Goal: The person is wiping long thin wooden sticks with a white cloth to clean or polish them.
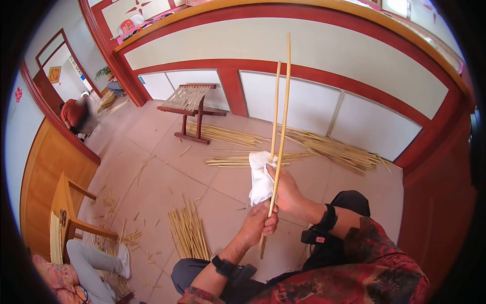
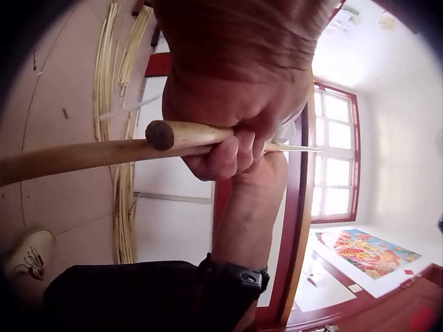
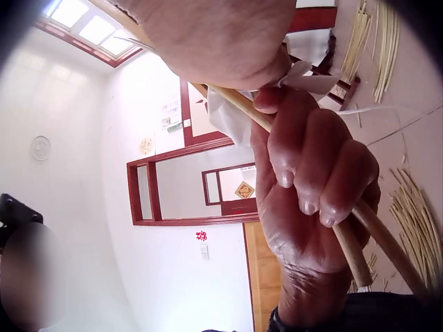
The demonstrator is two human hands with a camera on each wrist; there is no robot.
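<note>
Two long pale wooden sticks (image 1: 286, 101) rise side by side in front of me in the head view. Low down, my left hand (image 1: 260, 221) grips both of them, its fingers (image 3: 324, 162) curled round the shafts in the right wrist view. Just above it, my right hand (image 1: 287, 191) holds a white cloth (image 1: 260, 180) against the sticks. The cloth hangs to the left of that hand and hides part of the shorter stick. From the left wrist view, the thick blunt stick end (image 2: 160, 135) juts out below the left hand.
Bundles of similar sticks (image 1: 336, 149) lie on the tiled floor by the cabinet, with another bundle (image 1: 188, 230) nearer. A woven-top stool (image 1: 188, 99) stands ahead. Short offcuts litter the left floor near a wooden bench (image 1: 71, 218) and a seated person (image 1: 93, 266). Another person (image 1: 78, 114) is farther back.
</note>
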